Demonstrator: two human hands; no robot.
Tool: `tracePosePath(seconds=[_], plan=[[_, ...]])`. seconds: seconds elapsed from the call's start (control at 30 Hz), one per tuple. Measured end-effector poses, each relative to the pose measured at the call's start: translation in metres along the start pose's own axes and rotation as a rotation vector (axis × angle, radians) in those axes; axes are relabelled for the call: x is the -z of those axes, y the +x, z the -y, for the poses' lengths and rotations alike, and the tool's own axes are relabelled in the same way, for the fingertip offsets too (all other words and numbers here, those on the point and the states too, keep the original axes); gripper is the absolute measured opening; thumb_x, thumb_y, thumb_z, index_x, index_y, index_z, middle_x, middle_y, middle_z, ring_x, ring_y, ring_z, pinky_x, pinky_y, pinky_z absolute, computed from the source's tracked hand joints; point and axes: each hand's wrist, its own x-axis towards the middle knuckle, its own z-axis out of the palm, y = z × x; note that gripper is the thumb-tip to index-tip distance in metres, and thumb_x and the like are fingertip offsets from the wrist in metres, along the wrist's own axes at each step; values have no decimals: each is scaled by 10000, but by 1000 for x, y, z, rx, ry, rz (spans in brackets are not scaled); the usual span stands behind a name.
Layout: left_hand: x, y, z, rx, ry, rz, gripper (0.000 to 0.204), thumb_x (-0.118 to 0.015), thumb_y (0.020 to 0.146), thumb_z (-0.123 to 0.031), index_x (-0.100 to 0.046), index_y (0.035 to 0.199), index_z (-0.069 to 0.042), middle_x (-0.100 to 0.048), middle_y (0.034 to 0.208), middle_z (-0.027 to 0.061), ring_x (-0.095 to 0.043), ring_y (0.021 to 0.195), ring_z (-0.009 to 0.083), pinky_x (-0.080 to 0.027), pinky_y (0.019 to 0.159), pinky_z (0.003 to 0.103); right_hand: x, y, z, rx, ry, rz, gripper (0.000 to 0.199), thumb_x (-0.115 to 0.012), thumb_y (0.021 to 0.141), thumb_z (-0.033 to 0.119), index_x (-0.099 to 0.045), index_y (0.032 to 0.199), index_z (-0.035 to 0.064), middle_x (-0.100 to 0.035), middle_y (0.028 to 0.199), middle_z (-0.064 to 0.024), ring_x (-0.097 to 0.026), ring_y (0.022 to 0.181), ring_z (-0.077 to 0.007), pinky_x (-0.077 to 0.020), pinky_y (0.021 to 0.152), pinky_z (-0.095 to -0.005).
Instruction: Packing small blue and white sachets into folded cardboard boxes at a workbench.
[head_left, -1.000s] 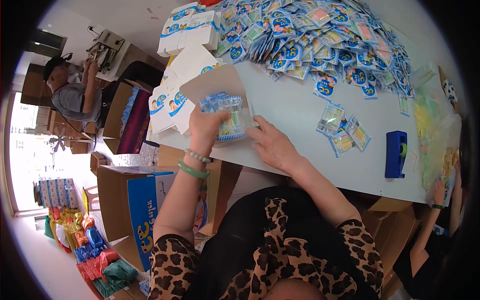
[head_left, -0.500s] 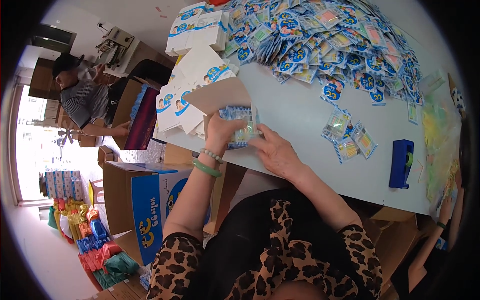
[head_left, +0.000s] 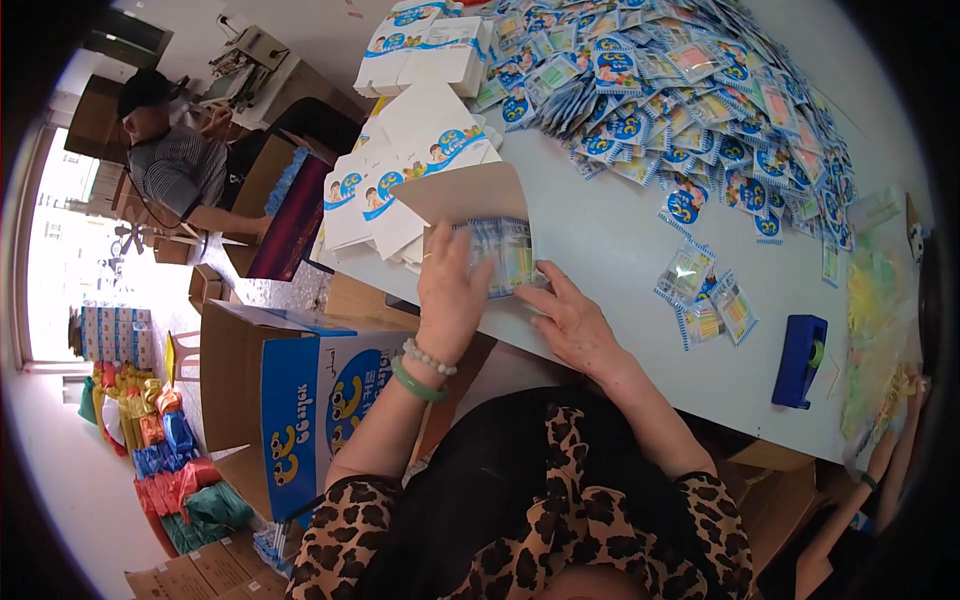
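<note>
A small paper box [head_left: 462,195] stands near the table's front edge with its lid flap raised. Inside, upright blue-and-clear packets [head_left: 510,250] fill the space in a row. My left hand [head_left: 450,295] is over the box's left side, fingers apart and slightly blurred, gripping nothing that I can see. At the near right corner, my right hand [head_left: 582,325] holds the box between thumb and fingers. Three loose packets [head_left: 703,315] lie to the right, and a large heap of similar packets [head_left: 650,110] covers the far side.
Flat white cartons [head_left: 405,185] lie left of the box, with more stacked behind. A blue tape dispenser [head_left: 800,360] stands at the right, by a clear plastic bag [head_left: 880,330]. A big open cardboard box [head_left: 290,410] is at my left. Another person [head_left: 180,170] sits beyond.
My left hand has come up off the packets inside the box, its fingers spreading. My right hand stays at the box's right corner. The whole view has shifted slightly.
</note>
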Motion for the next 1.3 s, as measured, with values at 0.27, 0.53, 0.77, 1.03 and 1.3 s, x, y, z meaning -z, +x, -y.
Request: tracePosePath(seconds=[0.27, 0.53, 0.77, 1.03, 1.3], plan=[[-30, -7, 42, -234, 67, 152, 264, -541, 745, -45, -616, 995, -6, -598, 1069, 216, -551, 1065, 377, -458, 917, 445, -13, 3, -6, 86, -106, -78, 468, -568, 769, -27, -570, 1227, 73, -446, 1358, -190, -573, 1086, -361, -495, 886, -388], [-13, -12, 18, -435, 125, 194, 276, -597, 845, -252, -610, 1010, -31, -546, 1214, 127, -454, 1253, 306, -293, 1071, 513, -2, -10, -9, 19, -56, -45, 419, -539, 792, -18, -567, 1210, 7, -498, 1336, -195, -529, 1179, -336, -410, 1006, -372], [-7, -25, 31, -504, 194, 252, 364, -614, 838, -312, -610, 1068, -30, -546, 1244, 116, -427, 1283, 313, -186, 1089, 623, 77, -64, -82, -75, -518, -432, 345, -545, 840, 37, -574, 1179, -16, -519, 1302, -210, -454, 1248, -347, -340, 1059, -413], [-51, -31, 21, -412, 251, 47, 398, -511, 772, -88, -551, 1134, 75, -562, 1161, 226, -478, 1196, 402, -175, 1087, 637, 111, -156, -149, -724, -1014, -459, 492, -502, 909, 209, -445, 1321, -53, -428, 1366, -258, -367, 1282, -402, -255, 1107, -466], [-38, -53, -19, -715, 166, 6, 242, -581, 763, -78, -615, 996, -23, -566, 1038, 127, -569, 944, 285, -428, 830, 412, 52, -78, -58, -281, -720, -322, 533, -634, 812, 189, -471, 1289, 16, -474, 1321, -208, -401, 1245, -415, -308, 1067, -467]])
